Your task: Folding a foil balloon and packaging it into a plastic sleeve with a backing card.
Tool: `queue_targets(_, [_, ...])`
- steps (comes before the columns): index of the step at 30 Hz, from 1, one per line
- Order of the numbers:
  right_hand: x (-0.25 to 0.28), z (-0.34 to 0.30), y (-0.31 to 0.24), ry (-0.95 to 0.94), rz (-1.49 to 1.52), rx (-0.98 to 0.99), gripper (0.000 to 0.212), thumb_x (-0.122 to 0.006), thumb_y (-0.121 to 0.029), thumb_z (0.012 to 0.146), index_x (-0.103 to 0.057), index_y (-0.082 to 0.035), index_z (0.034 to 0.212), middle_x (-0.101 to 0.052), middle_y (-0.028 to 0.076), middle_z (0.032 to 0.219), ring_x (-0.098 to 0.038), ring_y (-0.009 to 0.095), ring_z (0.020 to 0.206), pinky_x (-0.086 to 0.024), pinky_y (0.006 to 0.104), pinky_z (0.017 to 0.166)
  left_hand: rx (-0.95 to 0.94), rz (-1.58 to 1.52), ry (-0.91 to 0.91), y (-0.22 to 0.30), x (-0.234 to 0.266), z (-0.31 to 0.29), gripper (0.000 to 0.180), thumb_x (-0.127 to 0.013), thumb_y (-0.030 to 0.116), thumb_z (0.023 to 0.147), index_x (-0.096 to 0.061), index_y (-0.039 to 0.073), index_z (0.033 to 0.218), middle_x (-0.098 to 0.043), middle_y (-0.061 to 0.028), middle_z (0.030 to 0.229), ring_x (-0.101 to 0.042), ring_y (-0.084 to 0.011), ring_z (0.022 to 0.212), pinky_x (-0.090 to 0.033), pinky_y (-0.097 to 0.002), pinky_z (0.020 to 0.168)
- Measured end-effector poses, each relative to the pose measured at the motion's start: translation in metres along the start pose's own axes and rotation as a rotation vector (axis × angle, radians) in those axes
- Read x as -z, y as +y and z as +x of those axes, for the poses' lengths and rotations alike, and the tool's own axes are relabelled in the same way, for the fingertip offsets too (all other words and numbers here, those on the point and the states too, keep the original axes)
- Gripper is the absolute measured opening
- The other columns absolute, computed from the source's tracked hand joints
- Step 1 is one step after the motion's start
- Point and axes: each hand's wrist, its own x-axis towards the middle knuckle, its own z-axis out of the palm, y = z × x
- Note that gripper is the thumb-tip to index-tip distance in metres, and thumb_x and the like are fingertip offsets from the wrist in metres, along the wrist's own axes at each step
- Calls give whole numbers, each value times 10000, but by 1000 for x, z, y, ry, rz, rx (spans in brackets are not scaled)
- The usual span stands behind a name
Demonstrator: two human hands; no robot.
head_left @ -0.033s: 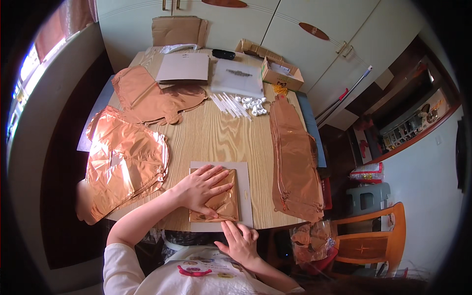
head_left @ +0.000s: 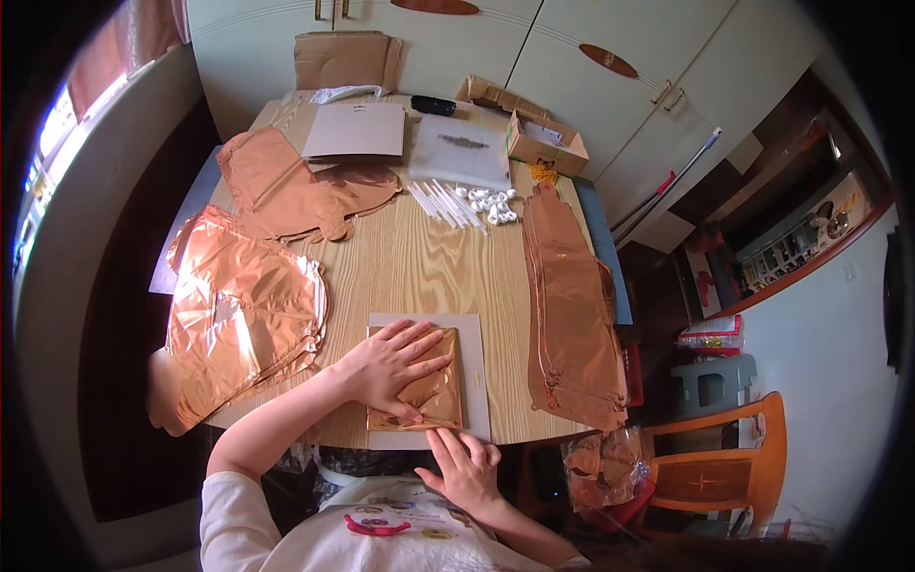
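Near the table's front edge lies a copper-coloured foil balloon [head_left: 444, 389], folded into a flat rectangle on a pale card [head_left: 474, 377]. Spread across the foil, my left hand [head_left: 386, 367] presses it with the palm down. My right hand [head_left: 467, 474] is at the near edge of the card, its fingertips by the foil's lower edge and its thumb held apart. Neither hand is wrapped around anything.
Flat copper foil balloons [head_left: 238, 315] lie at the left, with a long stack [head_left: 572, 305] at the right. Farther back are white straws [head_left: 445, 205], small white plastic pieces [head_left: 496, 203], pale cards [head_left: 355, 131], a clear plastic packet [head_left: 459, 157] and an open box [head_left: 545, 148].
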Motion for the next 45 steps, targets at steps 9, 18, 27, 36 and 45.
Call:
queue_targets(9, [-1, 8, -10, -20, 8, 33, 588, -601, -567, 859, -606, -153, 1277, -565, -10, 1284, -448, 170, 1200, -298, 393, 922, 0, -9, 15, -1, -4, -2, 957, -417, 793, 822, -324, 139, 1515, -323, -207, 1534, -270, -396, 1434, -193, -521, 1171])
queue_targets(18, [-2, 13, -18, -27, -51, -43, 632, -609, -606, 830, -615, -91, 1197, -597, 8, 1215, -447, 172, 1187, -293, 413, 865, -17, -13, 25, -2, -2, -1, 949, -416, 789, 828, -345, 127, 1504, -348, -220, 1515, -287, -405, 1423, -201, -527, 1162])
queue_targets(27, [-2, 16, -22, -39, -138, -100, 628, -597, -642, 818, -617, -145, 1201, -548, -6, 1213, -416, 193, 1123, -298, 423, 854, -19, -5, 39, -1, -3, -1, 948, -406, 795, 831, -368, 114, 1490, -355, -224, 1508, -291, -407, 1420, -204, -526, 1161])
queue_targets(36, [-1, 13, -25, -82, -169, -101, 587, -597, -647, 814, -598, -244, 1241, -512, 21, 1198, -401, 240, 1087, -306, 437, 841, -19, 10, 31, -1, -3, -1, 964, -390, 808, 826, -362, 112, 1492, -352, -224, 1511, -285, -405, 1424, -198, -526, 1162])
queue_targets(45, [1, 14, -28, -145, -186, -151, 590, -605, -654, 800, -581, -302, 1273, -504, 45, 1184, -401, 288, 1077, -314, 453, 795, -10, 5, 18, -1, -3, -1, 976, -425, 803, 806, -342, 126, 1505, -330, -217, 1527, -274, -402, 1431, -201, -529, 1163])
